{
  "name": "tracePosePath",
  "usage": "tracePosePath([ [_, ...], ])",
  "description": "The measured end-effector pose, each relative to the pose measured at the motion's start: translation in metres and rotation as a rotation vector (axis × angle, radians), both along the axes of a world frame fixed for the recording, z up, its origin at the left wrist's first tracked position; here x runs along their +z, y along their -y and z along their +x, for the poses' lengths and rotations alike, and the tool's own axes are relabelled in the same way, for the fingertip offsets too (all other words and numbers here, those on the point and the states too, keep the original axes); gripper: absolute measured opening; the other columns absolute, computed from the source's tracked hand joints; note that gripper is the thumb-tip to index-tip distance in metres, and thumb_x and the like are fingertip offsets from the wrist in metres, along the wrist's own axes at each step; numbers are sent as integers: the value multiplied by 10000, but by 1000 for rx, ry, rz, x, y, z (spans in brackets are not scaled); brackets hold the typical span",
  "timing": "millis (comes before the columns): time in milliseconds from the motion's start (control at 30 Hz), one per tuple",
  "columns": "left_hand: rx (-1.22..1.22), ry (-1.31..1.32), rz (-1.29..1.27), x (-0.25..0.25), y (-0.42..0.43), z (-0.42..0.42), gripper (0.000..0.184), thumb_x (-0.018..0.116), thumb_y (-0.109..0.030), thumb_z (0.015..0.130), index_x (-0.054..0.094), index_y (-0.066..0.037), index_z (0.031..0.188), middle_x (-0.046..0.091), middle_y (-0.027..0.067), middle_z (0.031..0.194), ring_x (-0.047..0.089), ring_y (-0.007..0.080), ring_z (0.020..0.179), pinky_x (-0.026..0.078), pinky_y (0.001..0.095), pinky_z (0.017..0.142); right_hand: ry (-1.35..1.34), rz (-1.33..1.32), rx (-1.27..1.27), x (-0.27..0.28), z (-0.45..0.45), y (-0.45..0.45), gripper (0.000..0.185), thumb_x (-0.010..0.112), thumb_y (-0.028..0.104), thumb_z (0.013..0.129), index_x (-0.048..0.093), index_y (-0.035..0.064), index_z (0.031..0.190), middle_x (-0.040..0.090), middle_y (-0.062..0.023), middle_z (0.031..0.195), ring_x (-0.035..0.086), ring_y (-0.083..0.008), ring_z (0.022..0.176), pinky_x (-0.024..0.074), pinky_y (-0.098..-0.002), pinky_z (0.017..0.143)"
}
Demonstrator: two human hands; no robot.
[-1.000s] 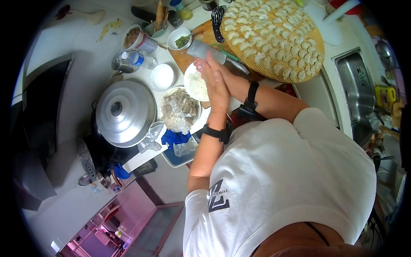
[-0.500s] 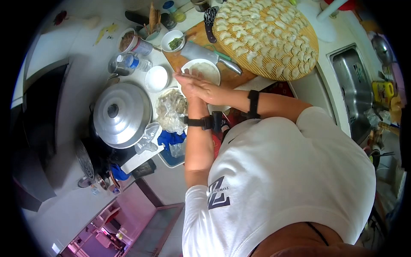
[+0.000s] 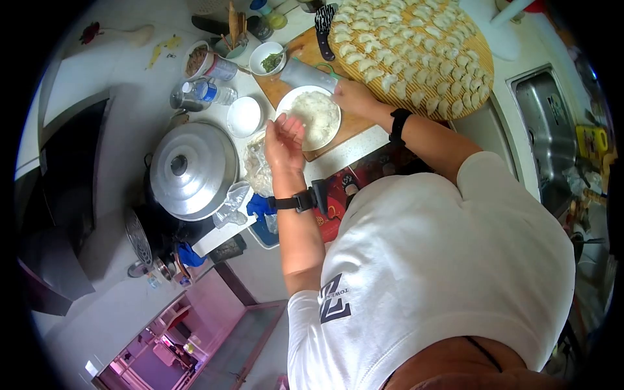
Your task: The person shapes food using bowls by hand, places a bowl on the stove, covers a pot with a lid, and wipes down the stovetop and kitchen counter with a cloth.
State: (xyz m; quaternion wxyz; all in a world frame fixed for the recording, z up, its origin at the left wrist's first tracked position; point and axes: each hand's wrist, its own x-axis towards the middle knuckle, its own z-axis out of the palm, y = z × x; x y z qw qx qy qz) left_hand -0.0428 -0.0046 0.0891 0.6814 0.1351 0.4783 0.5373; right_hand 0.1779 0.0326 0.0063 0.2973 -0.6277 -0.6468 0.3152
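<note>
My right hand [image 3: 356,99] is closed around the handle of a cleaver, whose wide blade [image 3: 305,74] lies on the wooden cutting board [image 3: 354,125]. The handle is hidden under the fingers. A white plate [image 3: 281,108] of pale, lumpy food [image 3: 315,116], which looks like rice, rests at the board's near left edge. Beside its rim is my left hand [image 3: 286,142], open, palm turned up and fingers loosely curved, holding nothing. Just left of that hand sits a clear plastic bag [image 3: 257,166] with pale contents.
A round woven tray [image 3: 478,58] of dumplings covers the far right. Left of the plate stand a white bowl [image 3: 245,117], a bowl of chopped greens [image 3: 267,59], a water bottle [image 3: 211,92] and a large lidded metal pot [image 3: 195,172]. A steel sink [image 3: 545,123] lies to the right.
My hands were pressed together over the plate and have parted. The right moved right onto the cleaver's handle; the left stayed by the plate and turned its palm up.
</note>
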Motion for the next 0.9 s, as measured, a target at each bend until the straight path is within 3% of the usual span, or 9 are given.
tracePosePath([
  [67,5,-124,-64,-21,-5,-15,367,508,-420,1000,602,-65,992,640,61,839,614,184,739,525,318,651,-93,-227,45,-6,0,1,309,603,246,882,603,-26,1029,695,-179,851,705,-291,707,557,-395,677],
  [133,40,-130,-82,-22,-2,-17,334,514,-404,1000,600,-88,934,611,26,767,574,156,668,479,291,594,-187,-455,101,-10,-6,4,324,600,224,873,591,-35,1068,694,-187,844,703,-277,637,568,-386,631],
  [200,75,-144,-99,-23,4,-21,314,520,-389,1000,597,-111,876,582,-9,695,534,128,597,434,264,538,-462,-575,-28,-10,-13,7,179,588,139,873,606,-39,867,622,-154,725,649,-235,516,527,-356,477],
  [233,77,-104,-97,-24,10,-24,300,520,-376,1000,596,-117,871,580,-9,697,533,130,601,433,264,538,-509,-632,-23,-8,-13,4,186,579,115,879,612,-39,979,651,-157,809,677,-242,585,558,-344,520],
  [367,102,-33,-81,-49,37,-38,282,505,-343,1008,595,-126,852,580,-3,698,536,133,597,435,264,544,-415,-447,29,-7,-13,4,260,555,75,853,637,-19,1082,691,-142,877,683,-211,638,570,-330,546],
  [467,149,-27,-84,-31,60,-31,228,541,-298,986,596,-113,864,590,-5,677,533,109,544,422,237,493,-592,-341,103,-64,-14,1,290,531,37,852,628,-2,1122,680,-82,879,650,-152,636,532,-277,511],
  [533,192,2,-164,-21,71,-30,225,547,-283,981,588,-124,828,561,-21,659,508,109,546,408,235,492,-666,-409,73,-59,-12,1,296,516,26,861,624,-8,1135,658,-57,842,584,-109,570,492,-257,465],
  [733,60,456,-128,8,88,-42,379,531,-324,984,422,-170,655,351,-41,563,292,84,455,222,218,382,-602,-359,61,-2,8,10,272,539,64,888,612,-24,1135,670,-59,817,582,-108,524,488,-242,437],
  [900,-60,816,14,22,114,-95,415,480,-333,1018,408,-151,653,326,-40,551,294,82,442,226,217,374,-646,-315,74,73,-18,29,245,464,69,940,568,-40,1133,669,-81,789,588,-108,509,494,-215,456],
])
